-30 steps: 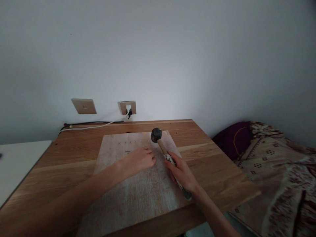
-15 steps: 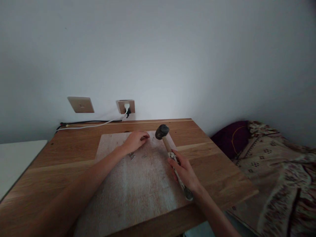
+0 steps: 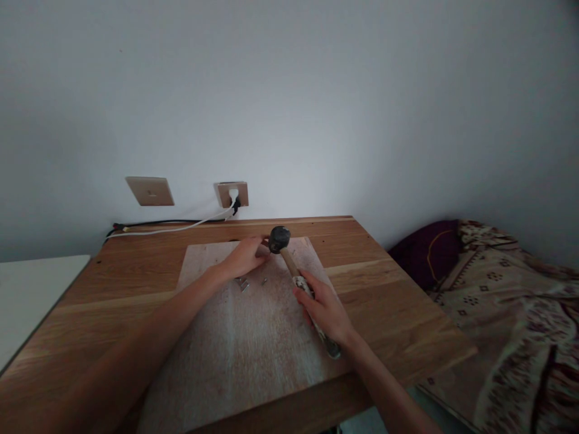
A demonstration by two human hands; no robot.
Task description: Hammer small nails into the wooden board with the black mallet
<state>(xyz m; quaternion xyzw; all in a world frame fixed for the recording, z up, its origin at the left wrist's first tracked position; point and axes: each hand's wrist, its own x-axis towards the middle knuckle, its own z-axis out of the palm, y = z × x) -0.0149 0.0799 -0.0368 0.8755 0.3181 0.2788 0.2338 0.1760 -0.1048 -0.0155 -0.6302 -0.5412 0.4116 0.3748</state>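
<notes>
My right hand (image 3: 323, 307) is wrapped round the worn, paint-spotted handle of a hammer (image 3: 292, 265). The dark head of this hammer is up and to the left, right by the fingertips of my left hand (image 3: 246, 256). Those left fingers are pinched together over the far part of a pale wooden board (image 3: 244, 355). Whatever they hold is hidden or too small to make out. Several small metal nails (image 3: 245, 286) lie loose on the board below my left hand, with one small piece (image 3: 265, 281) slightly apart to the right.
The board rests on a wooden table (image 3: 389, 301) against a white wall. A white cable (image 3: 181, 229) runs from a wall socket (image 3: 233, 194) along the table's back edge. On the right is patterned bedding (image 3: 488, 301) with a purple cushion (image 3: 427, 253). A white surface (image 3: 36, 295) stands at left.
The hammer in my right hand has moved left, so its head now sits close to my left fingertips. My left hand stays in nearly the same place.
</notes>
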